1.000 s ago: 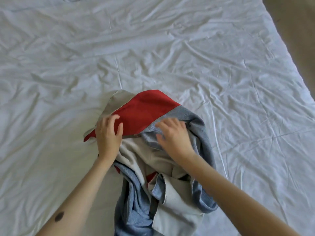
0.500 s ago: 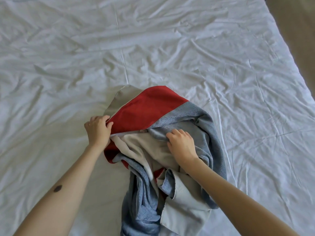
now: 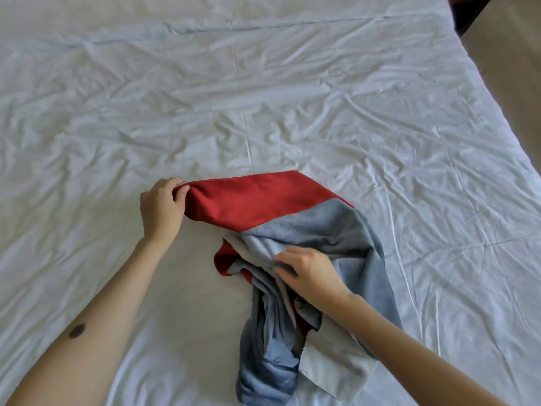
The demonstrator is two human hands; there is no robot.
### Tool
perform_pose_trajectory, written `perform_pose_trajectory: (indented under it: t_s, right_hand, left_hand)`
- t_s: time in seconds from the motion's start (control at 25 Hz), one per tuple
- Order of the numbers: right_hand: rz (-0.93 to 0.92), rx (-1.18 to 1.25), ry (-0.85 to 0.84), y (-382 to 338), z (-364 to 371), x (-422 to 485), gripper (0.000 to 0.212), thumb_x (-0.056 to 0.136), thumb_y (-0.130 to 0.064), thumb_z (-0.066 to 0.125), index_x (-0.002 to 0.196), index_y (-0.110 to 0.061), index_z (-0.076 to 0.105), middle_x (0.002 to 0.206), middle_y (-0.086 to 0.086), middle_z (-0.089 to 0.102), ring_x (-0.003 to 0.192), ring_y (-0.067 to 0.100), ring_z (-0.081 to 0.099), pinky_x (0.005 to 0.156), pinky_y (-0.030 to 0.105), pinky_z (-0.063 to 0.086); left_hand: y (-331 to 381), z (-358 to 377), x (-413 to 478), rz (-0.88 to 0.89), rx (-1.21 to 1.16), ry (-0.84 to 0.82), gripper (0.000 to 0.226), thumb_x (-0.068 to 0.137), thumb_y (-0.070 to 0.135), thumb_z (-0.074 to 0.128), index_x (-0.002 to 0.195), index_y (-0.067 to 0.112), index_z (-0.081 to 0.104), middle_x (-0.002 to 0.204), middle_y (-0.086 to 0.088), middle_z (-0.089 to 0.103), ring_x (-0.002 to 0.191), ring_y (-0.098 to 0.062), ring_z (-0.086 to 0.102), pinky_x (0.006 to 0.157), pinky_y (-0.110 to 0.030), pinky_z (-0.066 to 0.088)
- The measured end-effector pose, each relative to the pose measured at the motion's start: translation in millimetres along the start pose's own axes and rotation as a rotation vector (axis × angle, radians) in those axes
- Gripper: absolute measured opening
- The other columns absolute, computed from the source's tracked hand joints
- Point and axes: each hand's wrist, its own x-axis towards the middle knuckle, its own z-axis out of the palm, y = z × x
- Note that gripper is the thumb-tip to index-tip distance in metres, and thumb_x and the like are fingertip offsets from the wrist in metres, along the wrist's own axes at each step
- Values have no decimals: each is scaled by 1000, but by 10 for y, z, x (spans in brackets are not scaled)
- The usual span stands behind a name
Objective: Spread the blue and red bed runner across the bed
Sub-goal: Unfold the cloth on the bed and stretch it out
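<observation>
The blue and red bed runner (image 3: pixel 292 218) lies bunched on the near middle of the bed (image 3: pixel 263 98), which is covered by a wrinkled white sheet. Its red panel is stretched out flat to the left; the blue part and a pale grey lining are crumpled in a heap toward me. My left hand (image 3: pixel 161 209) pinches the red panel's left corner. My right hand (image 3: pixel 307 271) grips a fold of the blue cloth in the middle of the heap.
The bed's right edge (image 3: pixel 497 118) runs diagonally, with beige floor (image 3: pixel 515 60) beyond it. A long crease crosses the sheet near the far side. White sheet stretches wide to the left and beyond the runner.
My left hand has pulled the red corner out to the left, so the red panel is now drawn flat. My right hand has shifted its grip on the blue folds.
</observation>
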Motion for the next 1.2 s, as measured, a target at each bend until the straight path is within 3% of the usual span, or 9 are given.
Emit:
perform_pose_trajectory:
  t_s: [0.2, 0.36, 0.48, 0.84, 1.08, 1.2]
  right_hand:
    - [-202, 76, -112, -530, 157, -370, 8, 83, -19, 63, 85, -16, 70, 70, 4, 68, 62, 24, 63, 54, 29, 50]
    - [-270, 18, -223, -655, 407, -626, 15, 85, -23, 58, 85, -15, 70, 74, 5, 68, 64, 28, 63, 55, 32, 52]
    - [-272, -24, -355, -697, 590, -758, 26, 90, -27, 48, 94, -12, 68, 85, 10, 69, 74, 33, 64, 66, 38, 53]
    - [-192, -37, -389, -773, 843, -787, 22, 90, -23, 51, 101, -13, 67, 95, 10, 68, 84, 32, 63, 67, 36, 46]
    - [-119, -138, -447, -741, 828, -824, 24, 88, -30, 54, 106, -15, 60, 104, 8, 64, 100, 28, 58, 90, 36, 40]
    - [-84, -97, -437, -793, 751, -831, 31, 88, -38, 57, 110, -17, 58, 106, 6, 63, 99, 24, 57, 94, 34, 38]
  left_hand:
    - [64, -538, 26, 54, 78, 29, 17, 89, 16, 55, 93, 5, 67, 95, -16, 70, 88, -37, 62, 84, -45, 46]
    - [6, -670, -143, 41, 183, -32, 18, 89, 16, 55, 93, 4, 68, 90, -20, 68, 83, -41, 61, 77, -45, 47]
    - [-115, -699, -324, 15, 218, -57, 18, 88, 16, 56, 94, 4, 68, 90, -21, 67, 84, -42, 61, 74, -45, 48]
    - [-438, -765, -808, -55, 221, -103, 16, 88, 14, 56, 87, 2, 67, 84, -22, 66, 78, -41, 59, 69, -44, 47]
    - [-380, -793, -942, 9, 247, -104, 20, 84, 7, 57, 102, 5, 64, 98, -18, 67, 95, -41, 56, 80, -46, 43]
    - [-298, -783, -1171, 21, 201, -95, 22, 82, 5, 57, 102, 7, 64, 101, -16, 67, 99, -39, 56, 83, -46, 43]
